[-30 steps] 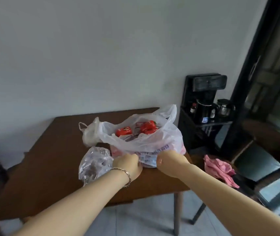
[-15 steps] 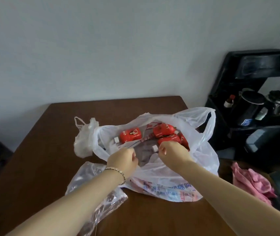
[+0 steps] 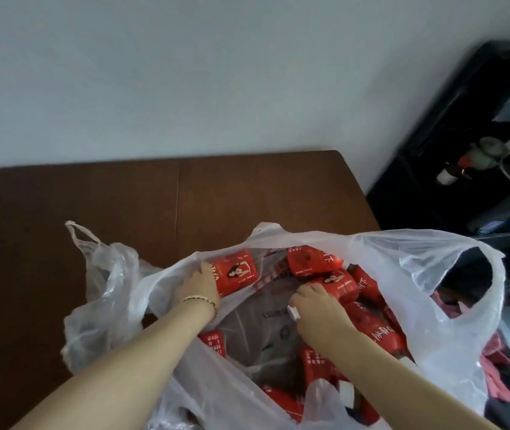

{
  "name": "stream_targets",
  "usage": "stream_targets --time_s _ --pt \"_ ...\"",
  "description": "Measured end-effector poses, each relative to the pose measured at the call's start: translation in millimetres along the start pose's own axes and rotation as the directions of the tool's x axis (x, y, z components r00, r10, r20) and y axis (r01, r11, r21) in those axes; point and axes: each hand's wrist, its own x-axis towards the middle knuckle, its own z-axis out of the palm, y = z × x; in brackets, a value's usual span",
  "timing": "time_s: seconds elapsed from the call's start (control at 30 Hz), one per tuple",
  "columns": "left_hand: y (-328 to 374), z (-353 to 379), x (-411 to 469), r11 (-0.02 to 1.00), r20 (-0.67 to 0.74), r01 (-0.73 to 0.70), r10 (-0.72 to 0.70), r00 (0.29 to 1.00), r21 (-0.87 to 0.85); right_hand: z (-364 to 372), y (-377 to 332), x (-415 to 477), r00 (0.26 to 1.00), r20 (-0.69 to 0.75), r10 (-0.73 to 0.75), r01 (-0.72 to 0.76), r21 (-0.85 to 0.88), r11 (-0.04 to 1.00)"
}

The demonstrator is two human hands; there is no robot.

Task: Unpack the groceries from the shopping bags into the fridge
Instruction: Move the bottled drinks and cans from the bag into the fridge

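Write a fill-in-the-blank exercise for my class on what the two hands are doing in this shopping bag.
1. The small bottles in the white plastic shopping bag have ____ labels.
2. The thin bracelet sits on the ____ wrist.
3. The left hand grips the far-left bottle; the right hand holds a second bottle with a ____ cap.
Missing words: red; left; white.

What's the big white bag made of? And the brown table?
The white bag looks like thin plastic: half see-through, crinkled, slightly shiny. The table looks like dark wood, smooth with a dull sheen; it could be veneer.
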Motion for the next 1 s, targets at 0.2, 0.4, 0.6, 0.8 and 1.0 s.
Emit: stream_targets --time_s 0.2,0.4,0.6,0.8,1.0 --pt "-4 -1 -3 0.989 0.128 0.041 -0.059 0.990 0.141 13 14 29 0.983 0.164 -0.078 0.141 -0.419 0.897" --pt "71 53 10 0.682 -0.073 0.368 -0.420 0.904 0.632 18 32 33 0.984 0.086 -0.158 0.180 -0.415 0.892" --pt "125 74 13 0.380 -0.230 0.382 -0.388 0.892 0.842 7 42 20 0.979 -0.057 -0.193 0.186 -0.118 0.976" --pt "130 92 16 0.329 -0.123 0.306 -0.475 0.872 0.893 9 27 -8 0.965 -0.263 0.015 0.138 0.551 0.823" --pt "126 89 6 0.388 -0.148 0.340 -0.446 0.883 0.856 36 13 -19 0.988 -0.139 0.065 0.041 0.647 0.762"
